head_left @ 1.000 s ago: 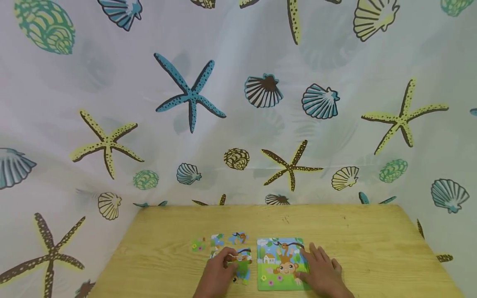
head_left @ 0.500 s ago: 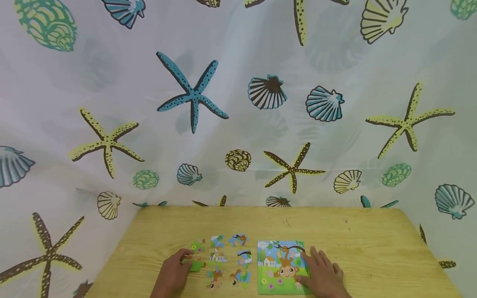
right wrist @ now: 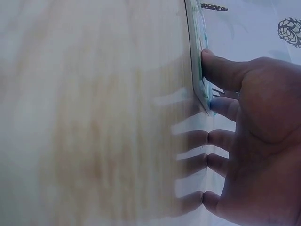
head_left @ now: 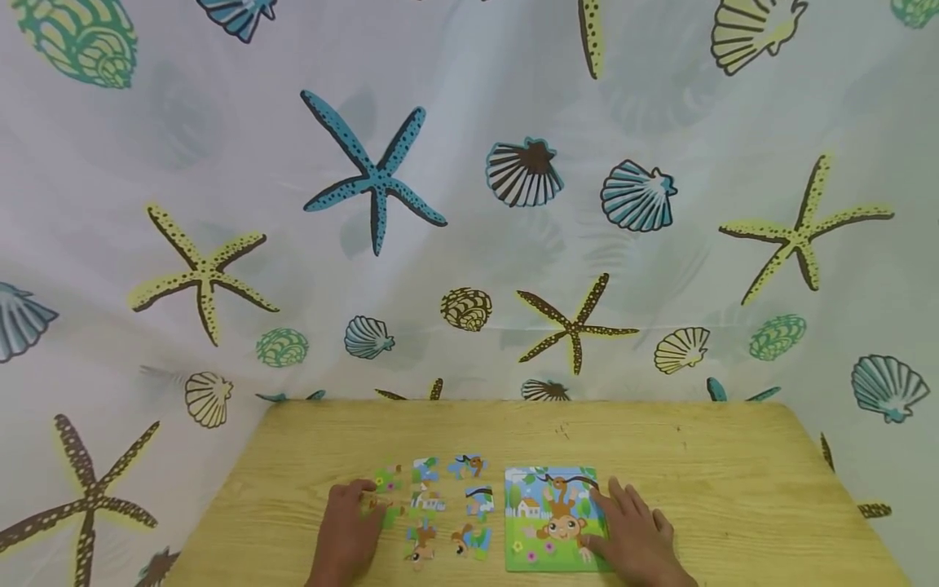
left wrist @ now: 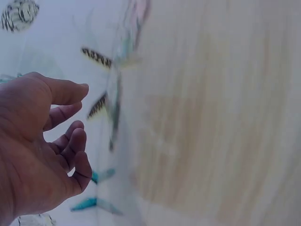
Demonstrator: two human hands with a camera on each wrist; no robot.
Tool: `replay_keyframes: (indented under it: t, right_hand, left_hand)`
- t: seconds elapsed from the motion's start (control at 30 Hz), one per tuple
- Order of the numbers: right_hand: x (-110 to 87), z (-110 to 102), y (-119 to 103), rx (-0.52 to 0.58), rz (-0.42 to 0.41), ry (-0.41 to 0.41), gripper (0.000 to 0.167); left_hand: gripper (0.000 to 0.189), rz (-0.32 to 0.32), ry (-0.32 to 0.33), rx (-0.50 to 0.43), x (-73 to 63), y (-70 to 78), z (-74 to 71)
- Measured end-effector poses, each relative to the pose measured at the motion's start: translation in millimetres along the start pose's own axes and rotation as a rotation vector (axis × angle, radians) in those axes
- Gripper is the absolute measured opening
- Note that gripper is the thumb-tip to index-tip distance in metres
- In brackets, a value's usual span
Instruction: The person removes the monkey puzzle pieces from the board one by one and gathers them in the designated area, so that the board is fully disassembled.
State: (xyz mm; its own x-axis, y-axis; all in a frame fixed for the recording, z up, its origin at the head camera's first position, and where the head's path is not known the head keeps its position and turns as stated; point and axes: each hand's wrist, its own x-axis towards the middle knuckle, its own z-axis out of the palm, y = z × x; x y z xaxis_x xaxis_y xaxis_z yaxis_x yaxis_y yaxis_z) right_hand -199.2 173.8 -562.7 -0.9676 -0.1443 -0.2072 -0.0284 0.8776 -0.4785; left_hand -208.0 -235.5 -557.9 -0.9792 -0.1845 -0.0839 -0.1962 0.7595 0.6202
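In the head view my left hand [head_left: 346, 526] is at the left edge of a group of jigsaw pieces. Its thumb and fingertips are right at a green jigsaw piece [head_left: 393, 515]. The left wrist view shows the fingers loosely bent, with nothing between thumb and index finger. To the right, my right hand [head_left: 635, 526] lies spread along the right side of a square puzzle board [head_left: 528, 558] picturing a monkey, a house and flowers. Its thumb rests on the board's face, while the other fingertips touch the table, as the right wrist view shows.
Several other pieces lie in loose rows, among them a branch piece [head_left: 468, 466], a house piece [head_left: 428, 499] and a monkey-face piece [head_left: 420, 545]. A wooden table [head_left: 704, 465] carries everything. A white curtain [head_left: 469, 244] printed with shells and starfish surrounds it.
My left hand has carried the green piece from above the middle of the pieces to the left side, set it down there and loosened its fingers. The right hand has stayed at the board.
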Motion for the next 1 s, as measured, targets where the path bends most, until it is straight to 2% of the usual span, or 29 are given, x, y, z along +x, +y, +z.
replay_keyframes:
  t: [0.07, 0.17, 0.27, 0.33, 0.47, 0.57, 0.67, 0.77, 0.87, 1.0]
  right_hand:
    - [0.4, 0, 0, -0.005, -0.008, 0.007, 0.076]
    - [1.3, 0, 0, -0.014, -0.018, 0.020, 0.076]
    - [2.0, 0, 0, -0.018, -0.018, 0.027, 0.077]
    - [1.8, 1, 1, -0.014, -0.010, 0.023, 0.077]
    - [0.7, 3, 2, -0.016, 0.002, 0.016, 0.078]
    - [2.3, 4, 4, -0.019, -0.007, 0.023, 0.078]
    - [5.0, 4, 3, -0.005, -0.012, 0.022, 0.078]
    - [6.9, 5, 2, 0.019, -0.001, 0.004, 0.079]
    - [8.1, 5, 3, 0.022, 0.018, -0.025, 0.078]
    - [10.2, 7, 9, 0.050, 0.023, -0.055, 0.078]
  left_hand:
    - [0.032, 0.061, 0.024, -0.024, -6.9, 16.0, 8.4]
    - [0.025, 0.208, -0.007, -0.033, -19.7, 49.4, 25.0]
    - [0.021, 0.371, -0.112, -0.016, -32.0, 82.3, 45.7]
    - [0.020, 0.444, -0.199, 0.011, -38.8, 100.2, 63.4]
    - [0.019, 0.555, -0.347, 0.054, -46.4, 127.3, 100.2]
    - [0.019, 0.621, -0.418, 0.077, -46.3, 143.8, 123.7]
    - [0.020, 0.600, -0.448, 0.111, -46.9, 159.2, 137.2]
    - [0.021, 0.549, -0.439, 0.146, -48.7, 167.2, 143.5]
    - [0.026, 0.517, -0.416, 0.151, -49.5, 169.0, 149.2]
    - [0.032, 0.529, -0.362, 0.136, -48.9, 165.7, 157.0]
